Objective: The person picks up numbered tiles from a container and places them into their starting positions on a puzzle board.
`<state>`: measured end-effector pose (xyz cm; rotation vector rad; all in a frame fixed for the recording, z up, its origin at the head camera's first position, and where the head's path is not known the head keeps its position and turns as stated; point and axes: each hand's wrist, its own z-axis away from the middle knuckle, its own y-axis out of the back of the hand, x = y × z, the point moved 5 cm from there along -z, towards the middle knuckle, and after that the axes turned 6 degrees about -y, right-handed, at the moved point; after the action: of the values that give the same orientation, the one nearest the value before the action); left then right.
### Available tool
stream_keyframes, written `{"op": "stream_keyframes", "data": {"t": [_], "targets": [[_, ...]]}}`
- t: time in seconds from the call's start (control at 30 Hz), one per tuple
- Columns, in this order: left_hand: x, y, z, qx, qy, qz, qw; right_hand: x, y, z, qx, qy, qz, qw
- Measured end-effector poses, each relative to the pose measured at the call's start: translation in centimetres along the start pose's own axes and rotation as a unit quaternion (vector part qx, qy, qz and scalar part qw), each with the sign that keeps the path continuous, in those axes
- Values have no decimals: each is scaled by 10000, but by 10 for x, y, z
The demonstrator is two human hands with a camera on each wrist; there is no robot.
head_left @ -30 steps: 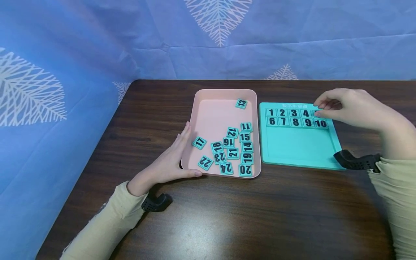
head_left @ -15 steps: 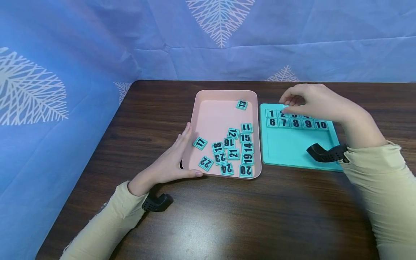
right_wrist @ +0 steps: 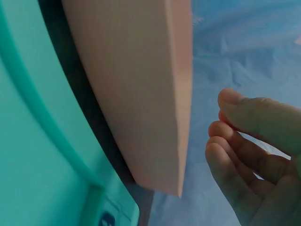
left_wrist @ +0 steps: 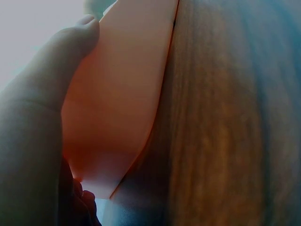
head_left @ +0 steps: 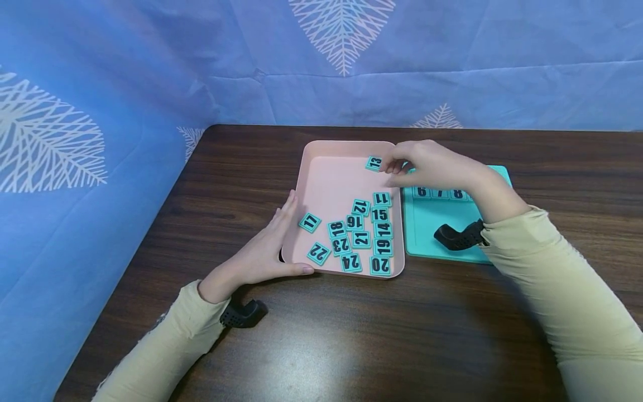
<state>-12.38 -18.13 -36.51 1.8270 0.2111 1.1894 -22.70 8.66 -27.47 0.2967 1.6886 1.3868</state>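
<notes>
Two hands are working a number puzzle: the left hand (head_left: 261, 254) is lying flat, steadying the shallow pink plastic tray (head_left: 321, 184). The right hand (head_left: 427, 164), fingers loosely curled and empty, is reaching for the teal square tile numbered 13 (head_left: 374, 163) at the tray's one o'clock corner. Pinching it comes next, apparently.

My head view looks forward and down on the whole table (head_left: 351, 335), while my left wrist camera sits tight against the pink tray (left_wrist: 127, 94) and its outer wall, and my right wrist camera peers closely up the same pink tray beside the teal board (right_wrist: 42, 179).
</notes>
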Motion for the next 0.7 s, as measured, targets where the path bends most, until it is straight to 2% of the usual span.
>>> {"op": "stream_keyframes", "data": {"t": [0.27, 0.7], "targets": [[-1, 0, 0, 40, -20, -44, 10000, -6, -22, -20, -381, 437, -16, 9983], [-1, 1, -1, 109, -143, -11, 9998, -7, -41, -31, -922, 271, 483, 9942]]}}
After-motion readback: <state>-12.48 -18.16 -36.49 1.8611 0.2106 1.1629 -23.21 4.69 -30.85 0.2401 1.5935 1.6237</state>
